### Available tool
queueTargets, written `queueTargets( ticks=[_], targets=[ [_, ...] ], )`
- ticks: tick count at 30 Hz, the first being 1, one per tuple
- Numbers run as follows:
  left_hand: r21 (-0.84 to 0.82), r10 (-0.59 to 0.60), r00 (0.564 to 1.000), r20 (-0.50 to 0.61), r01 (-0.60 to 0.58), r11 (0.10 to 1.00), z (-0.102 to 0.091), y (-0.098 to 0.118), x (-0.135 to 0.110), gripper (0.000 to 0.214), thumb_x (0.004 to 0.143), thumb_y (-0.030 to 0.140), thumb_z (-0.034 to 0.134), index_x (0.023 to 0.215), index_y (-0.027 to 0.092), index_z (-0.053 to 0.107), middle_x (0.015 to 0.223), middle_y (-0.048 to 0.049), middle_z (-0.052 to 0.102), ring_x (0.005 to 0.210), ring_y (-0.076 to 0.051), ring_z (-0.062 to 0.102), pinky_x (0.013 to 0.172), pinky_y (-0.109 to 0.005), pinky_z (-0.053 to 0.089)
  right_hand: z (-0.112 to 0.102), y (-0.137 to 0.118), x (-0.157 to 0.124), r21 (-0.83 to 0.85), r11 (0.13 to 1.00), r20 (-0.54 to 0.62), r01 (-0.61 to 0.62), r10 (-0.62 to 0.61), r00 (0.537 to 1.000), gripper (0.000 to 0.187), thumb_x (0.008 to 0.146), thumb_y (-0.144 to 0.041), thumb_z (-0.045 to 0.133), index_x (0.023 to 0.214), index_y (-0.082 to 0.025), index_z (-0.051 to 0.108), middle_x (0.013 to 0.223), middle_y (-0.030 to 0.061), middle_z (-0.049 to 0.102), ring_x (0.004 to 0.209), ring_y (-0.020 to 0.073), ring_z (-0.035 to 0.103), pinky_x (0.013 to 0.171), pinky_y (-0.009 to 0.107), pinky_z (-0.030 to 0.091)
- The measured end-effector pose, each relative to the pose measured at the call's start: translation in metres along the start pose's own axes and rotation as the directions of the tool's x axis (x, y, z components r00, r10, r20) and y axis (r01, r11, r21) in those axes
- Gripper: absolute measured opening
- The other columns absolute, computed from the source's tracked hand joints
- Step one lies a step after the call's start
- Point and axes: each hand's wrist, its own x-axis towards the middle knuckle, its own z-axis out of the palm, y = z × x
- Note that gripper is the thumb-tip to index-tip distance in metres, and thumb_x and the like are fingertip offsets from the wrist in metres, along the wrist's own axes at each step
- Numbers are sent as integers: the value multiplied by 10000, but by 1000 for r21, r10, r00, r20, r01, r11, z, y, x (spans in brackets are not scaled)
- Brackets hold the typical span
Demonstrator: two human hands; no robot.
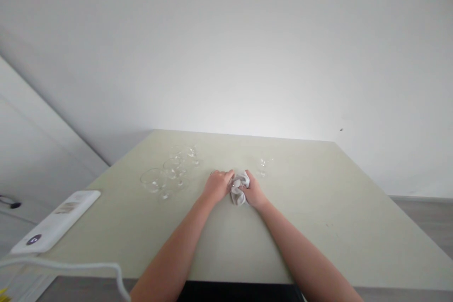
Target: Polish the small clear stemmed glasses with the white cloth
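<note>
Both of my hands meet at the middle of a pale green table (318, 207). My left hand (217, 185) is curled, its fingers closed against a crumpled white cloth (238, 188). My right hand (252, 191) grips the same cloth from the right side. Whether a glass sits inside the cloth is hidden. Several clear stemmed glasses (166, 177) stand in a group to the left of my hands. One small clear glass (264, 166) stands alone just beyond my right hand.
A white flat device (56, 222) lies at the table's left front corner, with a white cable (71, 266) running along the front edge. A plain white wall rises behind the table. Grey floor shows at the right.
</note>
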Motion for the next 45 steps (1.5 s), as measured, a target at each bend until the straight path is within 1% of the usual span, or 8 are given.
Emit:
queueTargets(
  ticks=[6, 10, 19, 27, 33, 37, 41, 45],
  targets=[
    [-220, -287, 956, -64, 267, 938, 7, -10, 2, 278, 769, 248, 637, 1020, 232, 518, 719, 22, 610, 661, -157, 598, 621, -253, 386, 6, 1, 1, 77, 997, -160, -17, 29, 987, 77, 875, -245, 440, 871, -210, 508, 794, -1, 547, 756, 162, 521, 709, 276, 427],
    [-485, -375, 915, -148, 264, 834, 10, -12, 4, 435, 741, 373, 678, 1071, 218, 442, 786, 25, 569, 660, -139, 571, 621, -248, 416, 8, 0, 0, 146, 989, -234, -2, 37, 972, 181, 904, -315, 461, 1000, -198, 560, 975, 40, 624, 939, 194, 570, 871, 315, 451],
    [-890, -110, 990, -91, -31, 455, 9, 9, -1, 357, 866, 271, 436, 1200, 218, 321, 1060, -59, 547, 940, -153, 558, 865, -338, 474, 14, 1, -6, 144, 988, -59, 49, -40, 997, 388, 871, -345, 555, 1221, -181, 529, 1186, 90, 621, 1088, 232, 569, 995, 395, 421],
    [-954, -179, 981, -74, -17, 298, 11, 15, 1, 343, 925, 428, 436, 1189, 223, 358, 1083, -90, 578, 923, -168, 592, 827, -361, 509, 14, -1, -6, 82, 993, 33, 89, -92, 995, 545, 764, -205, 649, 1281, -205, 481, 1228, 102, 600, 1095, 246, 573, 971, 400, 436],
    [-866, -27, 990, -136, -106, 489, 2, 29, 0, 346, 920, 396, 466, 1209, 207, 465, 1169, -105, 555, 1096, -191, 545, 982, -375, 438, 12, 0, -4, 157, 987, -80, 24, -12, 997, 287, 761, -250, 622, 1040, -189, 589, 1012, 62, 654, 917, 216, 596, 841, 343, 481],
    [-731, -95, 955, -282, -149, 666, -3, 25, 0, 346, 887, 353, 505, 1198, 203, 522, 1190, -102, 547, 1108, -200, 526, 973, -362, 429, 12, -1, -5, 148, 989, -74, 27, -16, 997, 118, 808, -286, 542, 831, -186, 600, 834, 34, 651, 796, 193, 582, 773, 324, 487],
    [-797, -358, 875, -326, -51, 602, -2, 11, 3, 143, 866, 303, 499, 948, 190, 530, 926, -40, 605, 845, -141, 588, 774, -270, 480, 12, -3, -6, 79, 996, -101, -31, 39, 994, 124, 793, -243, 504, 743, -183, 601, 775, 28, 646, 751, 188, 576, 743, 315, 483],
    [-838, -420, 851, -314, -40, 544, -1, 5, 5, 107, 818, 268, 543, 792, 200, 465, 760, 8, 576, 719, -117, 571, 688, -234, 468, 12, -3, -7, 53, 998, -68, -35, 38, 997, 127, 773, -196, 491, 747, -181, 615, 766, 23, 655, 730, 183, 586, 719, 298, 476]
  ],
)
